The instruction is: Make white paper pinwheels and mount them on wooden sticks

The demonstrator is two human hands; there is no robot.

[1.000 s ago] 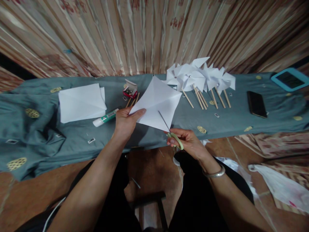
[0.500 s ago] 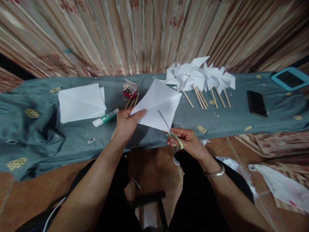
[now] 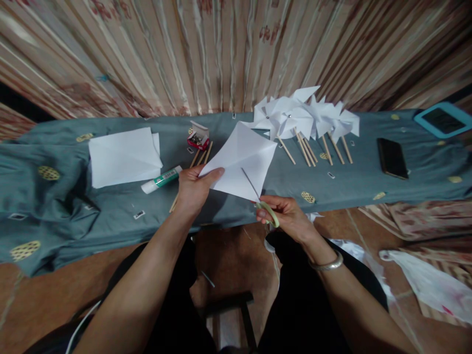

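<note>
My left hand pinches the left corner of a white square of paper, thumb on top. The sheet has creases and is held above the cloth-covered table. In my right hand are scissors with pale green handles. One dark blade lies over the paper, running in from its near corner toward the middle; the other blade is hidden beneath. Behind the sheet, to the right, lie several white paper pinwheels on wooden sticks.
A stack of white paper, a glue stick, a small red box of pins and wooden sticks lie on the left. A phone and a blue-framed tablet rest at the right. A curtain hangs behind.
Almost nothing differs. The paper's far and right corners have dipped very slightly, while both hands keep their places and grips.
</note>
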